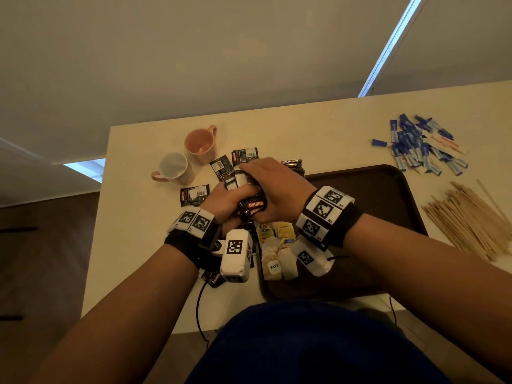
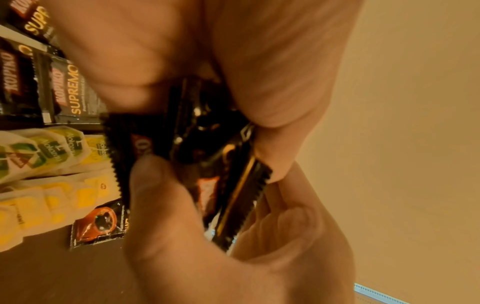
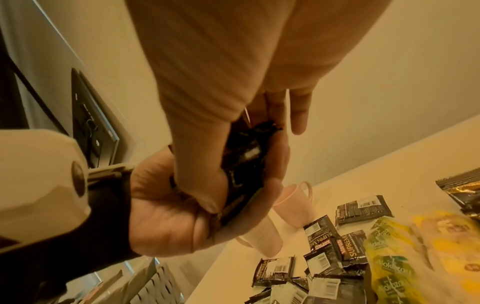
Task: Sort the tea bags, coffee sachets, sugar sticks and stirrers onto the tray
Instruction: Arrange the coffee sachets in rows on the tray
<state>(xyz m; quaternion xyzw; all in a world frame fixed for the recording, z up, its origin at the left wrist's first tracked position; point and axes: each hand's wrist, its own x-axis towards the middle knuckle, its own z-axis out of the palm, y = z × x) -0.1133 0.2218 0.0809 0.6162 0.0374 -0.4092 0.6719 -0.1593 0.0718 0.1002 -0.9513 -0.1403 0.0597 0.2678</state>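
Note:
Both hands meet above the table's middle and grip one stack of black coffee sachets [image 1: 253, 207] between them. My left hand [image 1: 231, 196] cups the stack from the left, fingers curled round it. My right hand [image 1: 270, 187] closes over it from the right, with its thumb on the stack's near end. The wrist views show the same stack [image 2: 207, 144] [image 3: 244, 164] pinched between both palms. Several loose coffee sachets [image 1: 221, 167] lie on the table beyond the hands. Tea bags [image 1: 277, 256] sit at the near left of the dark brown tray [image 1: 388, 195].
Two pink mugs [image 1: 201, 142] [image 1: 174, 167] stand at the back left of the table. Blue sugar sticks [image 1: 421, 145] lie piled at the back right, with wooden stirrers [image 1: 471, 220] heaped right of the tray. A black cable [image 1: 199, 306] hangs over the near edge.

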